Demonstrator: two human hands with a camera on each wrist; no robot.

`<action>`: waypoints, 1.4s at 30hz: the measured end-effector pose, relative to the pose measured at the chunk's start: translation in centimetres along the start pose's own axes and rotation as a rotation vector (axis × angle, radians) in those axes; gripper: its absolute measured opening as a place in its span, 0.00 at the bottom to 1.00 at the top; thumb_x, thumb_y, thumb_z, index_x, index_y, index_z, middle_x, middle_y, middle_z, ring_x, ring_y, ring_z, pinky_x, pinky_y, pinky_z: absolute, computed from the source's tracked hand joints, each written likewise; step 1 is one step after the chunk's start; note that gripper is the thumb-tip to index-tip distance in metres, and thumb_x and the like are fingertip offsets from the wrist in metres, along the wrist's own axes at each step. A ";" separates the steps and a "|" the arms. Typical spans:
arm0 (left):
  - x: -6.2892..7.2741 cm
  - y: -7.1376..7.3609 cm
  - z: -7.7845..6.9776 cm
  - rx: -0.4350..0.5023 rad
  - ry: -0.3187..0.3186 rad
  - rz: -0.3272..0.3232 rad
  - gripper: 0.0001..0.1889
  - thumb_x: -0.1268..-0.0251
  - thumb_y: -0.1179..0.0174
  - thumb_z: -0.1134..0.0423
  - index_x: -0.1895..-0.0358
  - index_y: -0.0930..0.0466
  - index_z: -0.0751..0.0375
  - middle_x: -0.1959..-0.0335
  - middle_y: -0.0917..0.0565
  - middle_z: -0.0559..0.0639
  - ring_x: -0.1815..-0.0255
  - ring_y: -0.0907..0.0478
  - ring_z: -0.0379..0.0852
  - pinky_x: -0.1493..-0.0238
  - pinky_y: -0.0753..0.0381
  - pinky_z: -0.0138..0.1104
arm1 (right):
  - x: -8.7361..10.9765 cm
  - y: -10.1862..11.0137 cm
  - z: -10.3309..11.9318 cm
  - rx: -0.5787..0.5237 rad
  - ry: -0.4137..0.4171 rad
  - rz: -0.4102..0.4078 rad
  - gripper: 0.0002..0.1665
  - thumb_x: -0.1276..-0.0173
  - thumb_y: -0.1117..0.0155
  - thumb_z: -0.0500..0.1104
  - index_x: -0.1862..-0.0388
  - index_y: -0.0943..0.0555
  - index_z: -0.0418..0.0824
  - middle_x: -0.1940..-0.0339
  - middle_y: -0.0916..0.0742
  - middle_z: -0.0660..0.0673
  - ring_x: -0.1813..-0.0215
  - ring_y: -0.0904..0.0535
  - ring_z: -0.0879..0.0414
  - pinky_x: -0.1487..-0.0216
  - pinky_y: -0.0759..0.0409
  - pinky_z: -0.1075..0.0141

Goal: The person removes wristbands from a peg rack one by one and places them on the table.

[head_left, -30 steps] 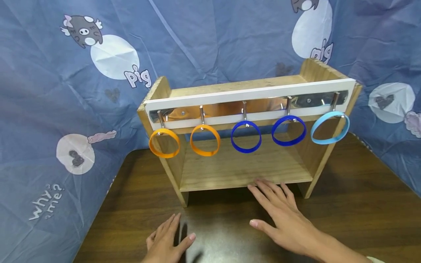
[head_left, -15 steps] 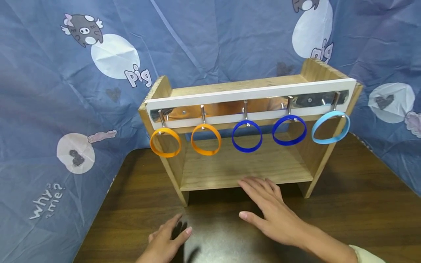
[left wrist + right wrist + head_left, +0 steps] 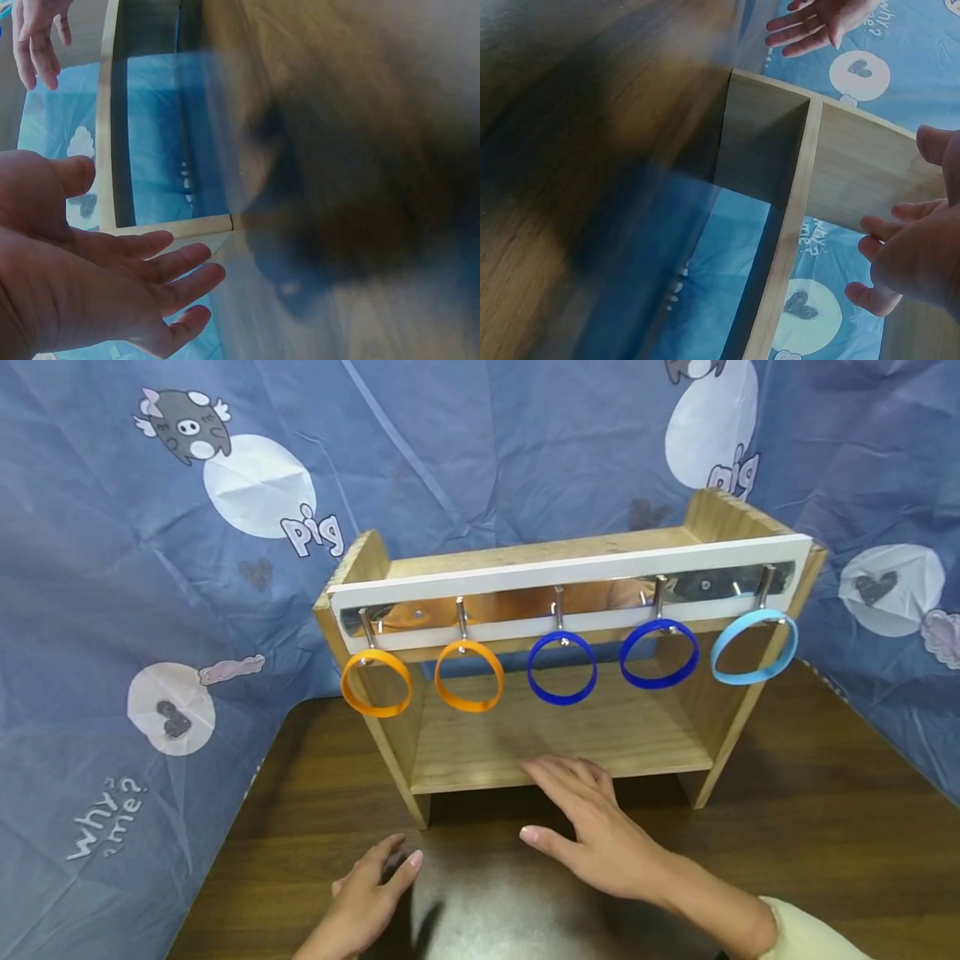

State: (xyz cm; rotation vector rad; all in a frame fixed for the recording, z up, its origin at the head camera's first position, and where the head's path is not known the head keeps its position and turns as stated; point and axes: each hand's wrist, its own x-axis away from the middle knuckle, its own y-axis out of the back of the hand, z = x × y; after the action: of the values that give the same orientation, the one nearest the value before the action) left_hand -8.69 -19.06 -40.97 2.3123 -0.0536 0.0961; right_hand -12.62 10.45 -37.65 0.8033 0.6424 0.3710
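Note:
Two orange rings [image 3: 469,704], two dark blue rings [image 3: 562,697] and one light blue ring [image 3: 753,677] hang from metal hooks on the front rail [image 3: 570,567] of a wooden shelf [image 3: 558,727]. My right hand [image 3: 592,827] hovers before the shelf's lower board, fingers extended and thumb apart, holding nothing. Lower left, my left hand [image 3: 367,893] is over the table with loosely bent fingers and nothing in them. Each wrist view also shows an empty hand: the left hand [image 3: 112,277] with fingers spread, the right hand [image 3: 922,247] with fingers relaxed.
A dark brown wooden table [image 3: 285,852] bears the shelf and reflects light at its front. Behind and beside it hangs a blue cloth [image 3: 450,443] printed with pigs and lettering.
My right hand has drifted left and slightly up in front of the lower board. The left hand has moved a little left. The rings hang as before.

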 end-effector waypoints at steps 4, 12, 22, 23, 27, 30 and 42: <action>-0.7 0.7 -0.3 0.044 0.014 -0.003 0.33 0.26 0.55 0.41 0.34 0.34 0.68 0.38 0.26 0.64 0.36 0.33 0.65 0.42 0.46 0.63 | -0.5 0.0 0.2 -0.012 -0.011 -0.002 0.39 0.29 0.44 0.60 0.25 0.42 0.50 0.29 0.31 0.51 0.27 0.44 0.53 0.26 0.54 0.45; -1.8 1.2 -0.4 0.097 0.049 -0.084 0.34 0.26 0.61 0.38 0.34 0.34 0.64 0.40 0.24 0.61 0.40 0.28 0.60 0.40 0.46 0.57 | -1.1 -0.3 0.5 -0.045 -0.031 0.002 0.38 0.29 0.45 0.61 0.26 0.39 0.47 0.30 0.30 0.50 0.27 0.43 0.53 0.26 0.53 0.45; -3.7 1.2 -0.7 0.249 0.033 -0.263 0.30 0.25 0.60 0.39 0.41 0.29 0.63 0.45 0.22 0.61 0.43 0.27 0.56 0.44 0.25 0.49 | -2.1 -0.9 1.2 -0.142 -0.001 -0.038 0.34 0.29 0.42 0.56 0.27 0.38 0.51 0.33 0.26 0.50 0.29 0.40 0.53 0.27 0.51 0.42; -3.9 1.2 -0.8 0.269 0.025 -0.276 0.29 0.25 0.60 0.40 0.42 0.28 0.63 0.46 0.21 0.61 0.44 0.26 0.56 0.45 0.24 0.47 | -2.2 -0.9 1.2 -0.153 -0.001 -0.038 0.34 0.29 0.42 0.56 0.27 0.37 0.51 0.33 0.26 0.51 0.30 0.40 0.54 0.27 0.51 0.42; -4.6 1.1 -1.2 0.371 -0.012 -0.317 0.27 0.24 0.59 0.43 0.49 0.26 0.66 0.51 0.19 0.62 0.48 0.23 0.54 0.51 0.16 0.40 | -2.4 -1.0 1.5 -0.182 -0.010 -0.042 0.32 0.28 0.42 0.55 0.28 0.37 0.53 0.34 0.26 0.54 0.31 0.39 0.56 0.28 0.49 0.41; -5.2 1.2 -1.5 0.449 -0.028 -0.334 0.26 0.24 0.58 0.44 0.55 0.26 0.67 0.55 0.20 0.62 0.51 0.22 0.51 0.53 0.15 0.35 | -2.6 -1.0 1.6 -0.190 -0.020 -0.047 0.32 0.29 0.42 0.56 0.28 0.36 0.54 0.34 0.26 0.55 0.31 0.39 0.57 0.29 0.47 0.42; -6.5 1.4 -1.9 0.656 0.009 -0.300 0.27 0.24 0.56 0.45 0.60 0.29 0.71 0.62 0.23 0.59 0.60 0.21 0.49 0.57 0.13 0.37 | -2.9 -1.4 1.4 -0.210 -0.041 -0.065 0.30 0.29 0.42 0.56 0.31 0.34 0.53 0.36 0.26 0.53 0.32 0.38 0.57 0.32 0.42 0.45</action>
State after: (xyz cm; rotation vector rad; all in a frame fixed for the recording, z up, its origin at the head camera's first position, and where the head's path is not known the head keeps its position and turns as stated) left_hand -15.32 -18.59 -39.22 2.9406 0.3818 -0.0373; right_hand -13.78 7.19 -36.82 0.5865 0.5790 0.3553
